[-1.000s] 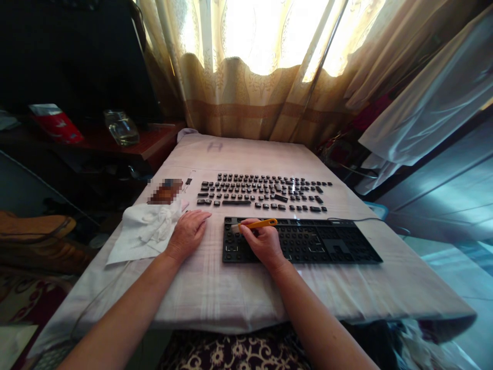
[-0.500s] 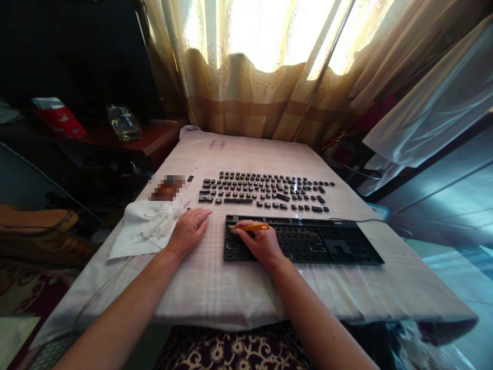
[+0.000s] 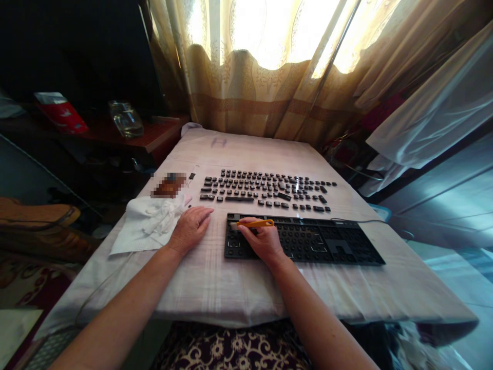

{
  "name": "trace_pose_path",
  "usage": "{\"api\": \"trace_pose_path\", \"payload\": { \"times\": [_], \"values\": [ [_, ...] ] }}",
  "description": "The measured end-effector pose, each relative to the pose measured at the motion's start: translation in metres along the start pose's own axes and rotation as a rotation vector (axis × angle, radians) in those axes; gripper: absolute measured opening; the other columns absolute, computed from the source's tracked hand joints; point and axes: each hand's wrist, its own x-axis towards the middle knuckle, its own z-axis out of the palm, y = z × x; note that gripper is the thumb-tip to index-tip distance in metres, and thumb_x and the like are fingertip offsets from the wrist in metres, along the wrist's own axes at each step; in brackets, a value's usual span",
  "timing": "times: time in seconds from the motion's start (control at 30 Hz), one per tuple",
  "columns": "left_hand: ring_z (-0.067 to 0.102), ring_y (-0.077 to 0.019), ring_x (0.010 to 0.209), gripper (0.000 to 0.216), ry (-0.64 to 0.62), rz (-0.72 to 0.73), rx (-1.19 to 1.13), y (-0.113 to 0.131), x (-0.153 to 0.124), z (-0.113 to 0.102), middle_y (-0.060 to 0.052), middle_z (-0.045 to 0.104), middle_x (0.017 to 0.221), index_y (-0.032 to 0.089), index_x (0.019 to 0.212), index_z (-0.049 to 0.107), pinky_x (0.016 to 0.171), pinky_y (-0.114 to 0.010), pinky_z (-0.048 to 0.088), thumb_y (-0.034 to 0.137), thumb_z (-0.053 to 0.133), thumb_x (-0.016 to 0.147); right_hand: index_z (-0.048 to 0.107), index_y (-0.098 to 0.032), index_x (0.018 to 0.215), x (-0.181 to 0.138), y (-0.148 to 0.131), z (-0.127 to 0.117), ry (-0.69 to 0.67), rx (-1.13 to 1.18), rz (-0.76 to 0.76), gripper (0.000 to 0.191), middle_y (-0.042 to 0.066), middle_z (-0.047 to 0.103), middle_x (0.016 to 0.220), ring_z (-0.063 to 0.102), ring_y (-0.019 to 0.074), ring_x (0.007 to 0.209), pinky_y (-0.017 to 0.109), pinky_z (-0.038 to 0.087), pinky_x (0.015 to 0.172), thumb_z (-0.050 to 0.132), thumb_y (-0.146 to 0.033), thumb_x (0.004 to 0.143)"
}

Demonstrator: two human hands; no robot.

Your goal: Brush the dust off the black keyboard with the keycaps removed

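Keyboard (image 3: 327,244), black and stripped of its caps, lay across the cloth-covered desk (image 3: 231,288), toward the near edge and a little right of the middle. Behind the desk hung a pale curtain (image 3: 246,97) with daylight glowing through it. A crumpled white cloth (image 3: 148,226) sat at the desk's left side. Beyond the keyboard, apart from it, the loose keycaps (image 3: 265,186) were set out in tidy rows, much as they would sit on the board.

The left hand (image 3: 190,228) lay flat and palm down on the desk, holding nothing, its outer edge just at the white cloth and its fingertips short of the keyboard's left end. The right hand (image 3: 262,241) rested on the keyboard's left part, fingers pinched shut around an orange-handled brush (image 3: 256,223) held nearly level, its pale tip down at the far-left corner of the bare frame.

To my eye, brushing out the open key wells was the step in hand, and only the first corner of it. Carrying on would call for short, light strokes worked rightward along each row, with the frame kept from sliding.
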Motion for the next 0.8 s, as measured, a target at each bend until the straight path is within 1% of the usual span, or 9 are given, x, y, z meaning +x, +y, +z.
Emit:
{"api": "trace_pose_path", "payload": {
  "times": [0.1,0.2,0.27,0.33,0.4,0.43,0.5,0.63,0.8],
  "values": [
    [0.069,-0.0260,0.112,0.034,-0.007,-0.001,-0.001,0.001,0.000,0.000,-0.009,0.076,0.118,0.020,0.118,0.073,0.106,-0.048,0.054,0.028,0.049,0.095,0.081,-0.029,0.093,0.000,-0.002,-0.001,-0.035,0.004,-0.011,0.012,0.001,0.083,0.094,0.079,0.0237,0.087,0.034,0.064,0.083,0.069,-0.033,0.090],
    [0.069,-0.0263,0.112,0.034,-0.008,0.000,-0.007,0.001,0.000,0.000,-0.010,0.076,0.117,0.020,0.118,0.073,0.105,-0.049,0.054,0.028,0.049,0.095,0.080,-0.027,0.091,0.000,-0.005,-0.003,-0.036,0.092,-0.003,0.014,0.002,0.083,0.092,0.080,0.0243,0.086,0.035,0.064,0.082,0.069,-0.035,0.089],
    [0.069,-0.0264,0.112,0.033,-0.009,0.000,-0.014,0.000,0.000,0.000,-0.009,0.076,0.117,0.021,0.118,0.073,0.105,-0.049,0.054,0.028,0.049,0.095,0.079,-0.024,0.090,-0.001,-0.007,-0.004,-0.004,0.166,0.036,0.016,0.003,0.083,0.087,0.079,0.0236,0.079,0.033,0.064,0.077,0.067,-0.036,0.089],
    [0.069,-0.0264,0.112,0.033,-0.008,-0.001,-0.021,0.000,0.000,0.000,-0.009,0.076,0.117,0.022,0.117,0.073,0.105,-0.049,0.055,0.028,0.049,0.095,0.078,-0.022,0.088,-0.001,-0.009,-0.006,0.044,0.214,0.090,0.020,0.004,0.081,0.078,0.078,0.0225,0.069,0.030,0.062,0.067,0.065,-0.037,0.091],
    [0.069,-0.0262,0.112,0.032,-0.001,-0.003,-0.023,0.000,0.000,0.001,-0.009,0.076,0.117,0.022,0.117,0.073,0.105,-0.049,0.055,0.029,0.049,0.095,0.076,-0.021,0.086,-0.001,-0.011,-0.008,0.074,0.216,0.119,0.023,0.004,0.078,0.070,0.075,0.0212,0.061,0.028,0.060,0.061,0.062,-0.038,0.091],
    [0.069,-0.0261,0.112,0.032,0.002,-0.002,-0.023,0.000,0.000,0.001,-0.009,0.076,0.116,0.022,0.117,0.073,0.105,-0.049,0.055,0.029,0.049,0.095,0.075,-0.020,0.084,-0.001,-0.012,-0.009,0.076,0.201,0.117,0.023,0.004,0.078,0.068,0.075,0.0208,0.060,0.028,0.059,0.060,0.061,-0.038,0.092],
    [0.069,-0.0256,0.111,0.032,0.003,0.001,-0.023,0.000,0.000,0.001,-0.008,0.077,0.115,0.022,0.116,0.073,0.104,-0.048,0.055,0.028,0.049,0.095,0.075,-0.020,0.084,-0.001,-0.013,-0.010,0.056,0.154,0.087,0.023,0.004,0.078,0.070,0.075,0.0207,0.062,0.027,0.059,0.063,0.061,-0.037,0.091],
    [0.070,-0.0251,0.111,0.032,-0.003,0.002,-0.027,0.001,0.001,0.000,-0.008,0.077,0.115,0.022,0.116,0.073,0.104,-0.047,0.055,0.028,0.049,0.095,0.076,-0.021,0.086,-0.001,-0.014,-0.012,-0.001,0.076,0.013,0.020,0.005,0.081,0.081,0.078,0.0217,0.073,0.029,0.061,0.075,0.061,-0.033,0.091],
    [0.070,-0.0257,0.110,0.032,-0.008,-0.005,-0.031,0.002,0.001,-0.001,-0.008,0.077,0.114,0.022,0.115,0.073,0.104,-0.048,0.055,0.027,0.049,0.094,0.077,-0.023,0.088,-0.001,-0.012,-0.012,-0.015,0.050,-0.019,0.018,0.005,0.083,0.087,0.079,0.0226,0.078,0.031,0.062,0.080,0.061,-0.031,0.092]
  ]
}}
